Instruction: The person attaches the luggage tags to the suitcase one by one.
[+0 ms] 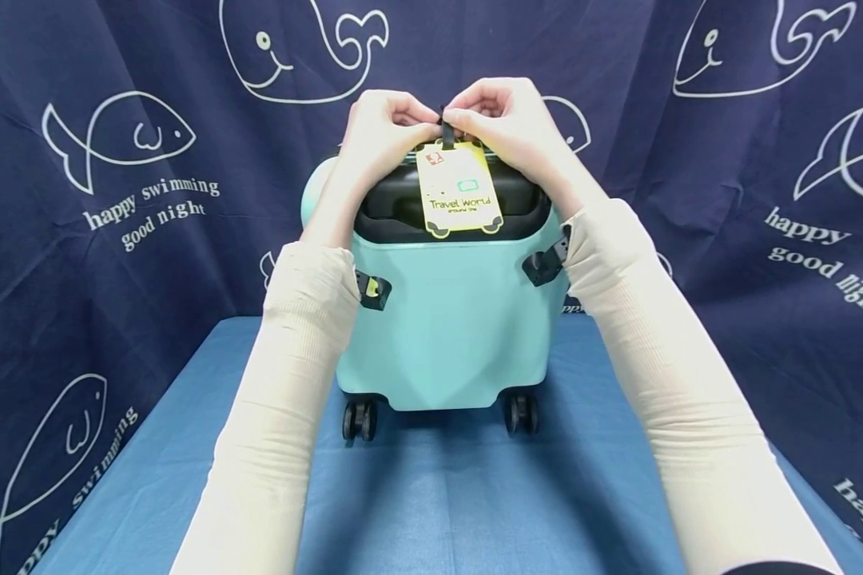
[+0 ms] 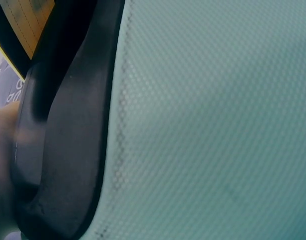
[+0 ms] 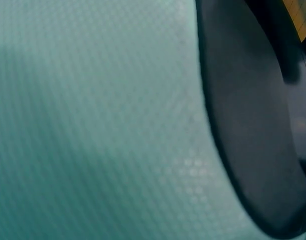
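Note:
A light turquoise suitcase (image 1: 446,319) with a black top panel (image 1: 391,196) stands upright on its wheels. From a black strap (image 1: 448,134) at its top hangs a yellow luggage tag (image 1: 460,192) printed "Travel World", lying over the black panel. My left hand (image 1: 384,132) pinches the strap from the left, thumb and fingertips together. On the other side, my right hand (image 1: 507,120) pinches the same strap near its top. Both wrist views are filled by the suitcase's textured shell (image 2: 212,120) and the black panel (image 3: 247,115); the fingertips are hidden there.
The suitcase's black wheels (image 1: 359,420) rest on a blue cloth-covered table (image 1: 431,511). Behind and at both sides hangs a dark blue curtain (image 1: 151,279) with white whale and fish drawings. Black wrist camera mounts (image 1: 544,265) sit close to the suitcase front.

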The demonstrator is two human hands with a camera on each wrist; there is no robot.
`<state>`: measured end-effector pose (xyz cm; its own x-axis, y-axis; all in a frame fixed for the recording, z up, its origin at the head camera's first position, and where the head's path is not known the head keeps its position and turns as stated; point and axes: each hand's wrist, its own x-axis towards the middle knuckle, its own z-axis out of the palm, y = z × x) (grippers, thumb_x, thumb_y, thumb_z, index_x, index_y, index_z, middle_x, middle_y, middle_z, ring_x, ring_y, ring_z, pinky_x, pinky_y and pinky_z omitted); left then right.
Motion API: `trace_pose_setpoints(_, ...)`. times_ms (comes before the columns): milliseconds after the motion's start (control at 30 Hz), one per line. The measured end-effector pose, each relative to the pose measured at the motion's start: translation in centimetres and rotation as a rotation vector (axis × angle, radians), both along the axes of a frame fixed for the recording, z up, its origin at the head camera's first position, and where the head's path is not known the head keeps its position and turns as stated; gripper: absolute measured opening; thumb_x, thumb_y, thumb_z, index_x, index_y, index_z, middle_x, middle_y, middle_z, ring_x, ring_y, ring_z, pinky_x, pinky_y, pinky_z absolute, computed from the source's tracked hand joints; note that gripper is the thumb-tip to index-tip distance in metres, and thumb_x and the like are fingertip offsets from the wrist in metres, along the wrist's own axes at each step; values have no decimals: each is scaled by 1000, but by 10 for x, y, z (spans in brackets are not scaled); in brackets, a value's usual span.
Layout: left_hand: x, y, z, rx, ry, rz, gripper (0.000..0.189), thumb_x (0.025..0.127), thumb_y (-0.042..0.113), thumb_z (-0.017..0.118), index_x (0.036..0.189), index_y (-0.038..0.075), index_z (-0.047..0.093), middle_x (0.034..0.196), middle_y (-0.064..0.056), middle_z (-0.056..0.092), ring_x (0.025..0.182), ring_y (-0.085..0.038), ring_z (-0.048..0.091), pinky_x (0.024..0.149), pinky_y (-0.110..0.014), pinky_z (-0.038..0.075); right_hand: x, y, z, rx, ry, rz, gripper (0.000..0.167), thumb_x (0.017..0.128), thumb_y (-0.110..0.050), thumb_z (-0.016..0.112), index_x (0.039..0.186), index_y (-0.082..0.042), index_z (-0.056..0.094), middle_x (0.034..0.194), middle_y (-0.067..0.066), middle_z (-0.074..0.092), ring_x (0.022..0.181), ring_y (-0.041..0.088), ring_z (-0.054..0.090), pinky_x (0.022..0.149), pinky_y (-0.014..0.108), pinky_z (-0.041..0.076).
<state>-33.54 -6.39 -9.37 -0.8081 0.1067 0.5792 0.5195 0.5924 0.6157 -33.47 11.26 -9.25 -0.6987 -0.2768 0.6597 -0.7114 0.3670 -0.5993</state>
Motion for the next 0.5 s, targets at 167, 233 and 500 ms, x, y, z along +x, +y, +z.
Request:
trace_pose_setpoints(167, 0, 0, 1, 2, -1, 3, 17, 80, 25, 73, 93, 14, 75, 77, 10, 70, 74, 0, 62, 71, -15, 40, 1, -1, 1, 46, 6, -40, 18, 87, -18, 65, 94, -2, 70, 66, -10, 61, 59, 4, 52, 60, 18, 40)
trace_pose_setpoints(233, 0, 0, 1, -1, 0, 4, 18, 80, 25, 73, 93, 14, 74, 78, 10, 70, 75, 0, 62, 71, -15, 40, 1, -2, 1, 64, 20, -57, 19, 88, -18, 64, 95, -1, 70, 65, -11, 60, 59, 4, 51, 60, 18, 39)
trace_pose_setpoints(500, 2, 0, 2, 2, -39, -12, 21, 82, 25, 71, 100, 15, 72, 94, 4, 73, 83, 0, 64, 77, -13, 41, 1, -2, 0, 113, 41, -97, 20, 91, -21, 61, 96, -3, 67, 67, -11, 57, 61, 3, 50, 62, 18, 38)
